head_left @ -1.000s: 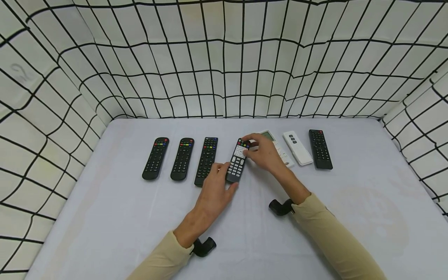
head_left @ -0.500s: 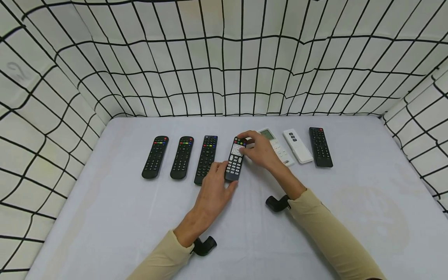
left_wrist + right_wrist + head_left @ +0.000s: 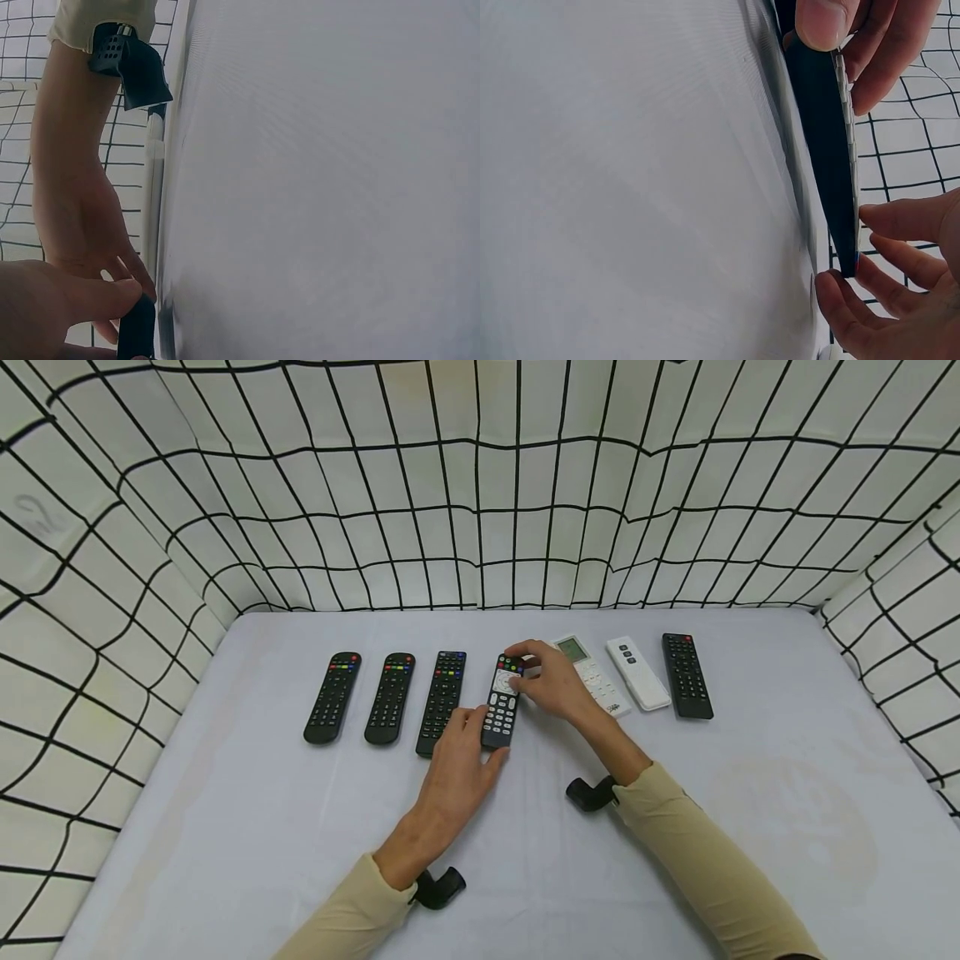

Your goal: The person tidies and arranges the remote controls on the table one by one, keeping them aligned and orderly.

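Observation:
A dark grey remote control (image 3: 502,703) with white buttons lies in the middle of a row of remotes in the head view. My left hand (image 3: 459,768) holds its lower end between thumb and fingers. At its upper end, my right hand (image 3: 553,681) grips with the thumb by the round white pad and fingers around the top edge. The right wrist view shows the dark side of this remote control (image 3: 825,142) between both hands, low over the cloth. A long black remote (image 3: 442,702) lies just left of it, its lower part close to my left fingers.
Two black remotes (image 3: 332,697) (image 3: 390,697) lie at the left. On the right are a white remote with a screen (image 3: 592,677), partly behind my right hand, a slim white remote (image 3: 638,673) and a black remote (image 3: 687,677). Black netting (image 3: 480,485) surrounds the white table (image 3: 225,827).
The remote control in my hands has shifted slightly left and turned a little straighter. My right hand has moved left with it, while my left hand has stayed nearly in place.

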Available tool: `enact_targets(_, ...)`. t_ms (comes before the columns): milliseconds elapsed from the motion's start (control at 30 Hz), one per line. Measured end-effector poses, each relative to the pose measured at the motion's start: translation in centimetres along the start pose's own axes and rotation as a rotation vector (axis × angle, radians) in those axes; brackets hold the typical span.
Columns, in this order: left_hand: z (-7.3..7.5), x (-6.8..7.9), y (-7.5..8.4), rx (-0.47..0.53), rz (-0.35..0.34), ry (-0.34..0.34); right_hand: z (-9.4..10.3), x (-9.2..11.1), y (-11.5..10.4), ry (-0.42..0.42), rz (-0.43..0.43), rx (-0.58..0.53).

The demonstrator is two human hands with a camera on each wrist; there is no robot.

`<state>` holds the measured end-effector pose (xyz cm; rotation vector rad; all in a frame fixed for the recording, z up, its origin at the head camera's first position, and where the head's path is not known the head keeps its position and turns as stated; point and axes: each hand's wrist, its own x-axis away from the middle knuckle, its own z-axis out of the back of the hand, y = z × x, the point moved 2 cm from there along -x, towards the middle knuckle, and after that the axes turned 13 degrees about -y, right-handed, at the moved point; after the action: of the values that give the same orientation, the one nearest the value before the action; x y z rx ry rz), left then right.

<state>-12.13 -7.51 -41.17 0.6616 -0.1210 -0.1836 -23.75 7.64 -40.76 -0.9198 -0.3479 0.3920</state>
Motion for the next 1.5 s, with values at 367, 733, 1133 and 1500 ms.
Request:
enact_targets(367,-0.1,-0.1,0.1,-0.001,0.041,-0.031,-0.3,-0.4,0.1,-0.004,0.014,0.012)
enact_targets(733,-0.2,-0.1,0.1,-0.012,0.054,-0.040,-0.6,-0.7,0.1,-0.030,-0.001,0.027)
enact_targets(1133,-0.2,-0.2,0.1,-0.015,0.068,-0.051,-0.8,-1.0,0.0,-0.049,-0.013,0.040)
enact_targets(1500,-0.3,-0.2,0.1,-0.050,0.072,-0.043,-1.0,-1.0,-0.3,-0.082,0.003,0.050)
